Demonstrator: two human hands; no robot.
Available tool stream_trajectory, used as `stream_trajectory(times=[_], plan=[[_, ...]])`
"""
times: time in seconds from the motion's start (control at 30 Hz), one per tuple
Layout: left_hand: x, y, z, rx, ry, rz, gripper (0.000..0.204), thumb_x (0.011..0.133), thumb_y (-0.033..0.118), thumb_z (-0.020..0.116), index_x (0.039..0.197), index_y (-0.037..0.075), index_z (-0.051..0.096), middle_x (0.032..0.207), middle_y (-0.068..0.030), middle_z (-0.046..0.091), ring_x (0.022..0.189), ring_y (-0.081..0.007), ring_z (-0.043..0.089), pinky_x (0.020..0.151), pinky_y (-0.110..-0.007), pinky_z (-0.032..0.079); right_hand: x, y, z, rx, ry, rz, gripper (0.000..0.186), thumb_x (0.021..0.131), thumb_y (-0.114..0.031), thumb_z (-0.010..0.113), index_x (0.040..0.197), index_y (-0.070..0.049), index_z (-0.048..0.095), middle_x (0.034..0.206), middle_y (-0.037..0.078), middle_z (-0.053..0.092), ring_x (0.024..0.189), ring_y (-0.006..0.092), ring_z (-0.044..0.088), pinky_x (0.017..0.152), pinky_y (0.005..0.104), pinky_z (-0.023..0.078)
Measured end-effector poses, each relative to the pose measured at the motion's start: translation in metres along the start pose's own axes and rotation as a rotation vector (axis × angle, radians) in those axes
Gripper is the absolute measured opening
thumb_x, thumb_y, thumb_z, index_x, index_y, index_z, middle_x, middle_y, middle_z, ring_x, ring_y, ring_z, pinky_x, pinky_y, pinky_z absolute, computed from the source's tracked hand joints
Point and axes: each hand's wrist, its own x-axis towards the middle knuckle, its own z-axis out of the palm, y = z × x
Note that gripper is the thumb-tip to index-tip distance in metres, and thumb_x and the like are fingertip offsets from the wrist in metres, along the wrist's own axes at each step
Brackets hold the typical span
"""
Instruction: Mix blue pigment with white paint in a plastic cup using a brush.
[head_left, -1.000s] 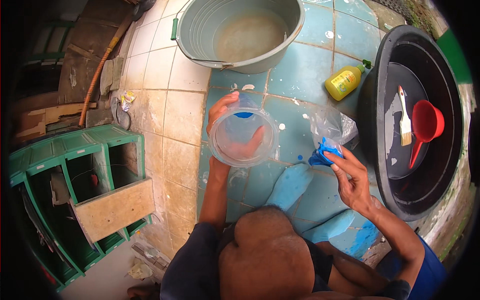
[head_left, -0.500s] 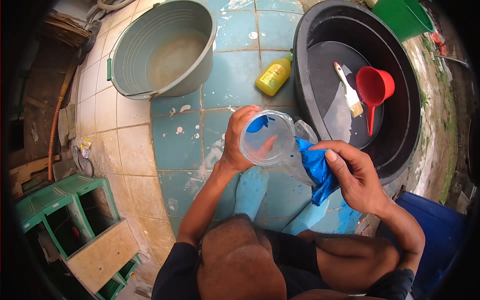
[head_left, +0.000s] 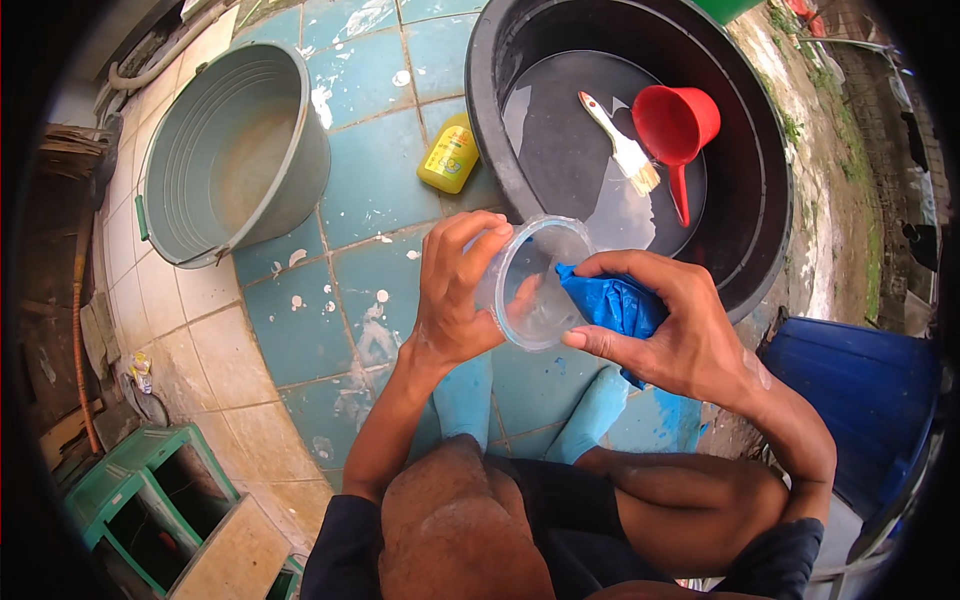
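Note:
My left hand (head_left: 455,290) grips a clear plastic cup (head_left: 548,255) by its side, tilted so that its round mouth faces up toward me. In my right hand (head_left: 690,335) is a crumpled blue plastic bag (head_left: 618,305), pinched between thumb and bent fingers. The narrow end of the bag reaches over the right part of the cup's rim. Whether the blue is the plastic itself or something inside it, I cannot tell. Fingers of my left hand show through the clear wall of the cup.
Beyond my hands stands a large black tub (head_left: 485,130) holding shallow water, a paintbrush (head_left: 620,145) and a red dipper (head_left: 677,120). A yellow bottle (head_left: 450,155) leans beside it. A grey bucket (head_left: 310,150) is at left, a green rack (head_left: 150,470) lower left, a blue container (head_left: 850,390) at right.
My right hand has brought the blue bag left, onto the cup's rim, and bunched it more. The blue patch seen at the cup earlier no longer shows. The whole view has turned slightly.

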Motion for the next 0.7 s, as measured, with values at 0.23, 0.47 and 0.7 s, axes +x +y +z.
stream_trajectory(times=[0.23,0.47,0.7], plan=[[-0.006,0.006,-0.009,-0.003,0.012,-0.016,0.087,0.068,0.011,0.09,0.142,0.015,0.046,0.129,-0.0134,0.058,0.113,-0.0341,0.06,0.095,-0.048,0.046,-0.006,-0.009,0.013,-0.364,0.003,-0.075,0.043,0.097,-0.027,0.072,0.126,0.0,0.055,0.099,0.019,0.069,0.077,0.0389,0.07,0.063,0.045,0.057],[-0.011,0.008,-0.011,-0.017,0.006,-0.008,0.086,0.069,0.013,0.091,0.142,0.015,0.046,0.128,-0.0132,0.058,0.112,-0.034,0.06,0.094,-0.047,0.047,-0.005,-0.009,0.023,-0.591,0.028,-0.193,0.042,0.099,-0.033,0.069,0.121,0.0,0.055,0.091,0.013,0.064,0.065,0.0326,0.068,0.053,0.0411,0.056],[-0.009,0.016,-0.01,-0.035,-0.02,-0.043,0.084,0.071,0.013,0.09,0.142,0.013,0.046,0.127,-0.0136,0.059,0.11,-0.0339,0.061,0.093,-0.047,0.047,-0.007,-0.01,0.021,-0.578,0.013,-0.148,0.043,0.099,-0.035,0.067,0.122,0.0,0.054,0.094,0.012,0.063,0.065,0.031,0.068,0.05,0.0406,0.055]])
